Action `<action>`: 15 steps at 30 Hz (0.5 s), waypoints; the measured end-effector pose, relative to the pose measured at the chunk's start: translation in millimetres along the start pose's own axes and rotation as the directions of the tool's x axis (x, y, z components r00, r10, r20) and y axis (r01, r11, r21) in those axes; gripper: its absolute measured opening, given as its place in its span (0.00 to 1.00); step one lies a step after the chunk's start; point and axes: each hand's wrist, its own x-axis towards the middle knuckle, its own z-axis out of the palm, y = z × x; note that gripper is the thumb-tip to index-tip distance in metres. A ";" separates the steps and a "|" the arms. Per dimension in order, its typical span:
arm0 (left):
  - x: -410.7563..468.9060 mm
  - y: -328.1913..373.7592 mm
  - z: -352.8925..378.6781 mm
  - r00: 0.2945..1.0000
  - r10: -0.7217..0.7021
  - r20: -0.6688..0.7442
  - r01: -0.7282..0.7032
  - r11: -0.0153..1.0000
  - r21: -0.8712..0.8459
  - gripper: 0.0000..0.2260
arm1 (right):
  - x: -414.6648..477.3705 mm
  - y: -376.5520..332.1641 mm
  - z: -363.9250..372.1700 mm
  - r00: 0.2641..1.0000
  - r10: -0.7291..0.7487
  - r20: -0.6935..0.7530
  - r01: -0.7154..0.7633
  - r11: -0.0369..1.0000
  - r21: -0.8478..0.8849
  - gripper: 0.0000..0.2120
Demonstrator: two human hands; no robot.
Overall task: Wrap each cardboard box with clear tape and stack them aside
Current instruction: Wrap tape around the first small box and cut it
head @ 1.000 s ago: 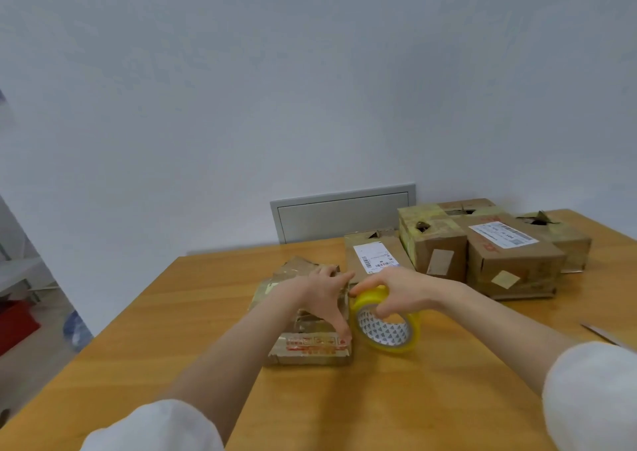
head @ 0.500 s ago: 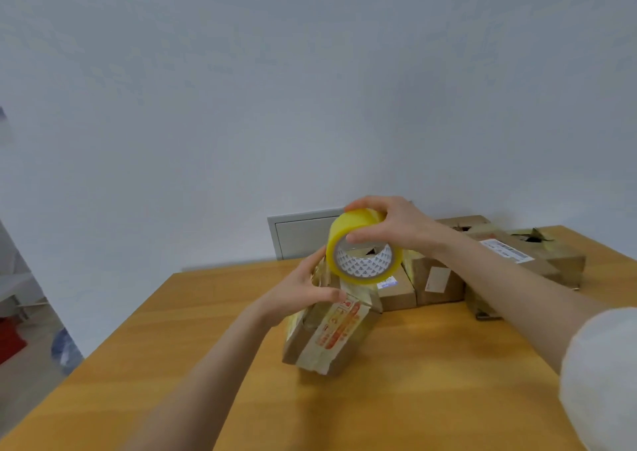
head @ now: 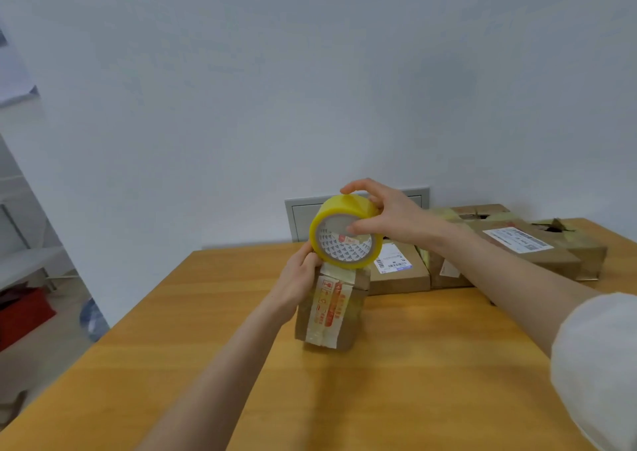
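Note:
A small brown cardboard box (head: 348, 316) with red-printed tape down its front stands on end on the wooden table (head: 413, 381). My left hand (head: 300, 278) grips its upper left side. A yellowish roll of clear tape (head: 344, 235) is held just above the box's top by my right hand (head: 389, 214), thumb inside the core, fingers over the rim. A strip of tape runs from the roll down onto the box top.
Several other cardboard boxes (head: 510, 247) sit together at the table's back right, one flat box with a white label (head: 396, 268) right behind the held box. A grey wall panel (head: 303, 216) is behind. A red bin (head: 20, 312) stands on the floor at left.
The box went from lying flat to standing upright on the table. My right hand lifted the tape roll from the table to above the box's top.

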 end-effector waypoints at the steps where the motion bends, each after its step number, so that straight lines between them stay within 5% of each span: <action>1: -0.5 0.0 -0.7 1.000 0.001 0.007 -0.001 1.000 0.007 0.14 | 0.1 -1.9 -0.2 1.000 -0.007 0.009 0.007 1.000 -0.009 0.25; 12: 1.5 9.8 5.4 0.994 0.065 0.090 -0.073 0.993 0.090 0.19 | -5.2 -10.3 -33.1 0.995 0.074 0.069 -0.069 0.994 -0.080 0.17; 15: 2.7 0.2 -3.6 0.999 0.015 0.042 -0.018 0.997 0.074 0.20 | -19.6 -1.5 -46.4 0.974 0.157 0.162 -0.118 0.966 -0.228 0.14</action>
